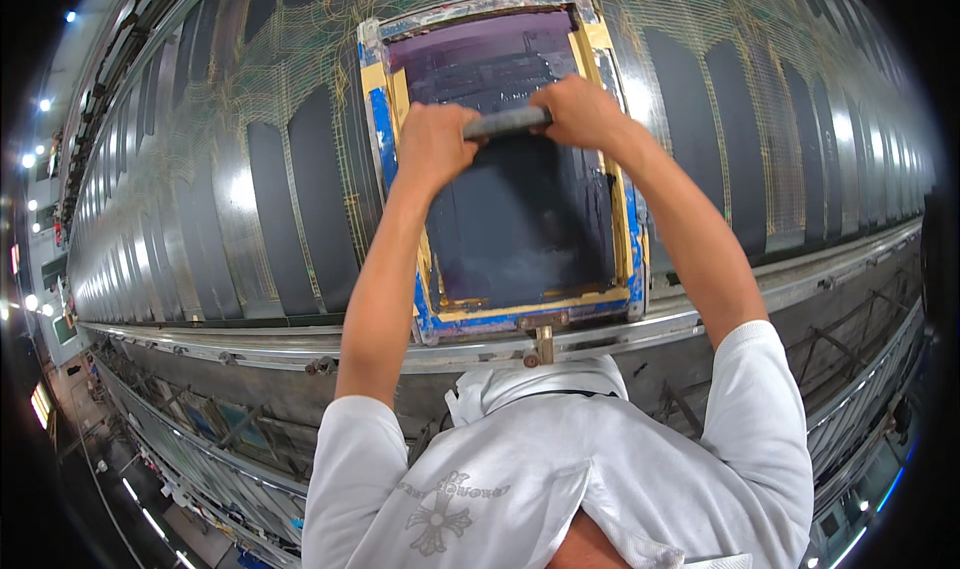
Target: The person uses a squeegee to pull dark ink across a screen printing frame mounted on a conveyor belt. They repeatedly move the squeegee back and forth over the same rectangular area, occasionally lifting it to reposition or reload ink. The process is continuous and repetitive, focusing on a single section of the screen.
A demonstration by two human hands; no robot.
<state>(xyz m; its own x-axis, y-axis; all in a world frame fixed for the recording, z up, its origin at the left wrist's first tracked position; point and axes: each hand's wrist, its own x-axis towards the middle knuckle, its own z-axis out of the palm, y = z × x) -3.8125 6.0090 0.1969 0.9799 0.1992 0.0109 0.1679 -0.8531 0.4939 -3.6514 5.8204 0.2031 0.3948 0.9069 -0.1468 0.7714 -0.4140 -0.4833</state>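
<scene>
A screen-printing frame [383, 129] lies flat on the long table before me, its metal edges covered with blue and yellow tape. Dark ink coats much of its mesh [510, 229], with a purple strip along the far end. Across the upper part of the mesh runs a squeegee [508, 122] with a grey handle; its blade is mostly hidden beneath. My left hand [437, 147] is closed round the squeegee's left end. Its right end is gripped by my right hand [580, 109], a little farther from me. Both arms reach forward.
Dark fabric panels [685, 99] lie in rows on the table to both sides, with yellow and green threadlike lines between them. A metal rail [240, 339] follows the near table edge. A small metal bracket [544, 341] joins the frame's near side at the rail.
</scene>
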